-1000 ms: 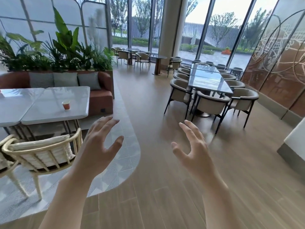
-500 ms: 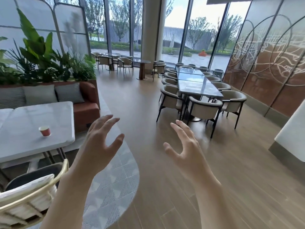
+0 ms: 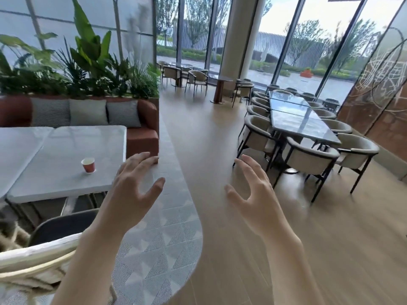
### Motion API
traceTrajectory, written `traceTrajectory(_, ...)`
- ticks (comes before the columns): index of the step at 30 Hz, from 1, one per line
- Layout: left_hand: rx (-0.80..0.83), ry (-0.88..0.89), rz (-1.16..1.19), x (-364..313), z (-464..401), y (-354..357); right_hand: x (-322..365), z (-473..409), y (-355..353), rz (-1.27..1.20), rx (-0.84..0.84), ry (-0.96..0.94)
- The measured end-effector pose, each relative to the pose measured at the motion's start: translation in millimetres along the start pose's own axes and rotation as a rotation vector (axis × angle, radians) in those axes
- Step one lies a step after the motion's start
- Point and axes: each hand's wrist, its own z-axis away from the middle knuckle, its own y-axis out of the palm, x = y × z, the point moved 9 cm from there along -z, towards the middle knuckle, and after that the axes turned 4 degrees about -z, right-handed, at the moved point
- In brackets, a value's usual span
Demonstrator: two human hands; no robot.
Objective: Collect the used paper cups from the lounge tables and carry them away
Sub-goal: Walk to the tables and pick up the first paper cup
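Note:
A small red paper cup [image 3: 88,165] with a white inside stands upright on the white lounge table [image 3: 55,179], toward its near right part. My left hand [image 3: 132,190] is raised in front of me, fingers spread and relaxed, holding nothing; it hovers just right of the table's corner, apart from the cup. My right hand [image 3: 253,197] is raised at the same height over the wooden floor, fingers loosely bent and empty.
A cream woven chair [image 3: 33,265] stands close at the lower left, by the table. A red-brown sofa [image 3: 143,137] with grey cushions and plants lies behind. On the right stands a long glass table [image 3: 299,122] ringed by beige chairs. Between them runs an open wooden floor aisle [image 3: 209,150].
The view has come closer to the white table, and the cup now appears larger and nearer my left hand. Both hands stay raised and empty.

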Motion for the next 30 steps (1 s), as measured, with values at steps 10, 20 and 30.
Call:
traceTrajectory(10, -0.073, -0.062, -0.134, 24, -96, 46, -50, -141, 27, -0.03, 0.049, -0.114)
traceTrajectory(20, -0.069, -0.064, -0.212, 0, -221, 151, -151, -274, 8, -0.084, 0.079, -0.131)
traceTrajectory(30, 0.012, -0.119, -0.269, 12, -295, 235, -242, -351, 42, -0.179, 0.135, -0.075)
